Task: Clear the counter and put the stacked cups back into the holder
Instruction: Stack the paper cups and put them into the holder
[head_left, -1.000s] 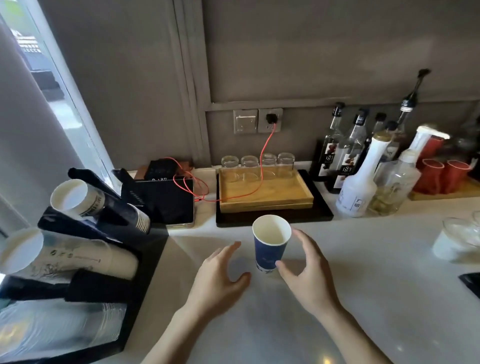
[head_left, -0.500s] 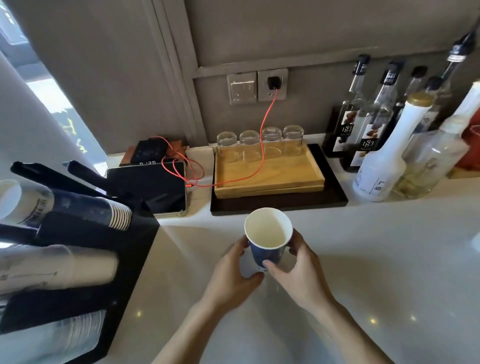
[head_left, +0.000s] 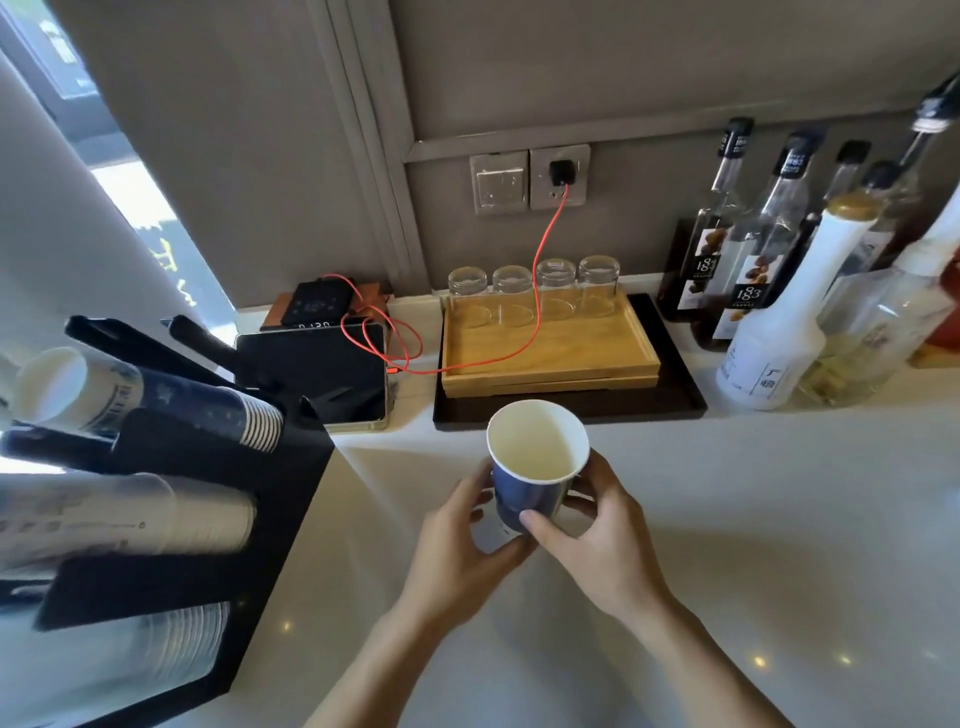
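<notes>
Head cam: I've got the blue paper cup (head_left: 537, 467) upright over the white tabletop (head_left: 727, 519), rim up, probably so it can go into the black cup holder (head_left: 171, 577) on the left with the other stacks. My left hand (head_left: 462, 551) curls round its near-left side and base, my right hand (head_left: 602, 540) pinches it, thumb on the front, fingers (head_left: 589, 470) wrapped behind. So the cup sits snug between both hands.
</notes>
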